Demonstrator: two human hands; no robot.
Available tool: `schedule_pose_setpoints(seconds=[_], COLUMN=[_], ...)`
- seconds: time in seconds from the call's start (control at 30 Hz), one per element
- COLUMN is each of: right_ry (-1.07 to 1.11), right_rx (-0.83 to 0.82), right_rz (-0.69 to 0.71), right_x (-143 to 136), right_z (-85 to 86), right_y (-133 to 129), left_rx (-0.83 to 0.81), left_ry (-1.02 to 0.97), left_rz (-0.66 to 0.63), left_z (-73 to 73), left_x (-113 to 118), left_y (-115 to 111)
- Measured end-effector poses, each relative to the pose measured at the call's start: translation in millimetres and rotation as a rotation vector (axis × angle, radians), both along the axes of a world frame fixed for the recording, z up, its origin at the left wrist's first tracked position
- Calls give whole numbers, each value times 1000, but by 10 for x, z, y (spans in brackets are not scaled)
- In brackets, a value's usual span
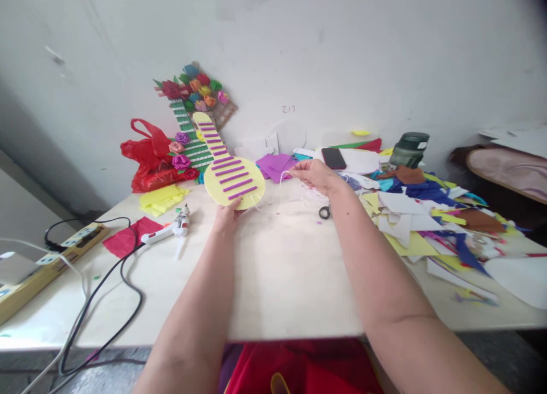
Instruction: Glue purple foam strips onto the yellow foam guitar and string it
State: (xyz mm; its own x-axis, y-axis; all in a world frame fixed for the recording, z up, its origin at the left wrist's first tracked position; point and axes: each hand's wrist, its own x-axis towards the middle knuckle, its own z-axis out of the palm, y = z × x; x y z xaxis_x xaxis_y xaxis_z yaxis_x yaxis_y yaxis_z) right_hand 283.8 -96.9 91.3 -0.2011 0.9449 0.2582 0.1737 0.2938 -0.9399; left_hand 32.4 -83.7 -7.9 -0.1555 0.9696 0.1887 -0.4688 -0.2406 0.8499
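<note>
A pale yellow paper guitar-shaped cutout [234, 181] with purple strips across its neck and body is held up at its lower edge by my left hand [229, 214], thumb in front. Thin white strings [253, 202] stick out near that thumb. To the right, over the table, my right hand [315, 175] pinches a white string [281, 188] between thumb and fingers; its end hangs down in a curve. Below the right hand lie a tangle of pale string and the black handle of scissors [325, 212], partly hidden by the forearm.
At left are a white hot glue gun [182, 223], a power strip [81, 240] with cables, and a red bag [147, 160]. Paper flowers [200, 89] lean on the wall. A phone [334, 158], a dark bottle [409, 150] and heaped paper scraps [410, 212] occupy the right.
</note>
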Motion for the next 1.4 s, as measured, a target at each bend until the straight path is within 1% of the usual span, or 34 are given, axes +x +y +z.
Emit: schedule_pose_setpoints(seconds=[0.1,0.2,0.3,0.37,0.43,0.5,0.57,0.63,0.7,0.77,0.83,0.9,0.97,1.03,1.1,1.13,1.2,1.27,1.4], right_ry=[83,168,236,224,137,-4,-132,-202,-240,-302,-359,-374,-272,-84,116,196,301,355,411], right_rx=[21,35,59,60,33,7,47,139,158,101,7,-58,-76,-130,-184,-200,-214,-218,-193], right_rz=[53,68,51,12,-19,-21,-58,-190,-350,-455,-533,-573,-540,-429,-315,-286,-272,-290,-271], right_x=[-80,-112,-110,-104,-103,-115,-139,-166,-180,-177,-165,-166,-200,-272,-362,-403,-457,-459,-352], right_z=[129,217,239,209,152,82,8,-69,-159,-268,-392,-518,-624,-695,-724,-725,-711,-686,-650], right_y=[-103,-179,-193,-170,-130,-80,-22,49,135,227,307,354,362,339,307,295,279,273,262], left_rx=[-4,-29,-41,-38,-39,-40,-36,-34,-40,-50,-58,-65,-63,-46,-27,-23,-28,-41,-87], left_ry=[44,82,104,124,146,154,146,136,137,144,134,102,58,16,-19,-31,-33,-26,-82], left_rz=[-23,-58,-93,-113,-141,-190,-250,-307,-351,-380,-381,-361,-337,-314,-293,-288,-300,-341,-357], left_z=[-8,-23,-44,-49,-41,-24,-10,-2,-1,-1,1,3,4,2,-1,-2,1,18,80], left_x=[11,6,-8,-13,-12,-5,5,11,14,11,8,10,22,49,89,110,145,155,83], left_y=[-9,-8,2,2,-12,-36,-64,-88,-106,-116,-117,-109,-96,-82,-76,-77,-90,-112,-138])
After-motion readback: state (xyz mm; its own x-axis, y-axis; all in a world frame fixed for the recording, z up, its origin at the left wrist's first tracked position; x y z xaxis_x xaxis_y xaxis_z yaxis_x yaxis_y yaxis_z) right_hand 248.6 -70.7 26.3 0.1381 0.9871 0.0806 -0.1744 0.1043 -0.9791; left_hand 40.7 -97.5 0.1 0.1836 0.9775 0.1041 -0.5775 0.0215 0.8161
